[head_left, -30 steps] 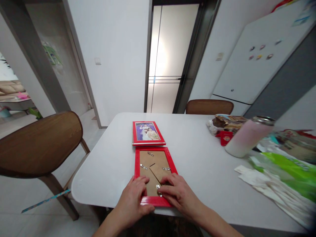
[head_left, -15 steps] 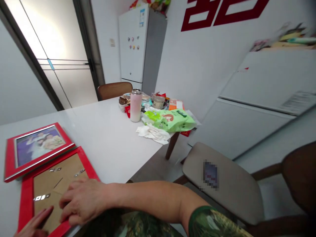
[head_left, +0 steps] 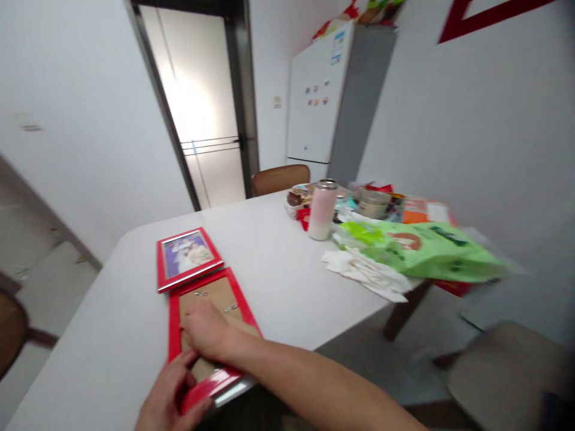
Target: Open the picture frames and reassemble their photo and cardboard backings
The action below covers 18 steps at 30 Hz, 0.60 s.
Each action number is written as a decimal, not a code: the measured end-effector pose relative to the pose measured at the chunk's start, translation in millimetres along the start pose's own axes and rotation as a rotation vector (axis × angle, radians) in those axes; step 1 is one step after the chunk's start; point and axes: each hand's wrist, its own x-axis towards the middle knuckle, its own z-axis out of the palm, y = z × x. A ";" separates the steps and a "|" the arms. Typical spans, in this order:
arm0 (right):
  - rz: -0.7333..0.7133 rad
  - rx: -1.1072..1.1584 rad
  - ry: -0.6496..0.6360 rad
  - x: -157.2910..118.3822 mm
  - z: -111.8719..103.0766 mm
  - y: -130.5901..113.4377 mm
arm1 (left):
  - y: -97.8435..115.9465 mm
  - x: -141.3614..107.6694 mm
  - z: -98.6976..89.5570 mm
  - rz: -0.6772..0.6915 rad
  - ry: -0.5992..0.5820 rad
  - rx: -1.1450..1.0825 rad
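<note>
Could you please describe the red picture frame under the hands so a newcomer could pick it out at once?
At the near edge of the glossy white table lies a red rectangular picture frame, with the left hand and right hand on it. Its brown board back, with small metal clips, faces up, while the red rectangular frame just beyond it shows a photograph.

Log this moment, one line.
left hand: at near frame corner | right hand: over its backing | near frame: back up | far frame: photo up
</note>
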 end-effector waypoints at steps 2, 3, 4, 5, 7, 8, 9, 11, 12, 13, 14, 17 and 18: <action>0.033 0.029 0.032 3.8 7.9 0.1 | 8.6 -1.6 -3.9 -0.015 -0.036 0.014; 0.048 0.047 0.044 4.9 11.4 0.3 | 13.0 -1.5 -4.7 -0.034 -0.031 0.009; 0.058 0.064 0.052 5.3 14.3 0.1 | 17.1 -1.3 -5.2 -0.053 -0.029 -0.005; 0.060 0.084 0.054 5.1 16.3 -0.4 | 20.7 -1.0 -5.7 -0.076 -0.022 -0.023; 0.061 0.119 0.050 3.4 17.6 -2.0 | 25.9 -1.3 -6.4 -0.110 -0.012 -0.067; 0.062 0.135 0.045 2.4 16.9 -2.2 | 27.2 -1.8 -6.6 -0.123 -0.009 -0.088; 0.066 0.150 0.041 1.7 15.4 -1.5 | 27.7 -2.7 -6.6 -0.133 -0.004 -0.105; 0.101 0.171 0.051 1.9 11.1 4.0 | 26.7 -4.7 -5.8 -0.147 0.005 -0.124; 0.135 0.176 0.068 3.2 8.7 8.7 | 25.7 -5.8 -5.1 -0.150 0.011 -0.128; 0.177 0.178 0.088 5.2 6.7 14.5 | 24.7 -6.7 -4.2 -0.149 0.015 -0.128; 0.224 0.178 0.108 7.8 5.3 20.8 | 24.0 -7.5 -3.3 -0.148 0.019 -0.123; 0.352 0.180 0.131 17.4 7.0 38.1 | 24.3 -8.9 -0.3 -0.146 0.025 -0.098; 0.386 0.184 0.129 20.5 9.5 42.1 | 25.4 -9.0 0.8 -0.147 0.026 -0.087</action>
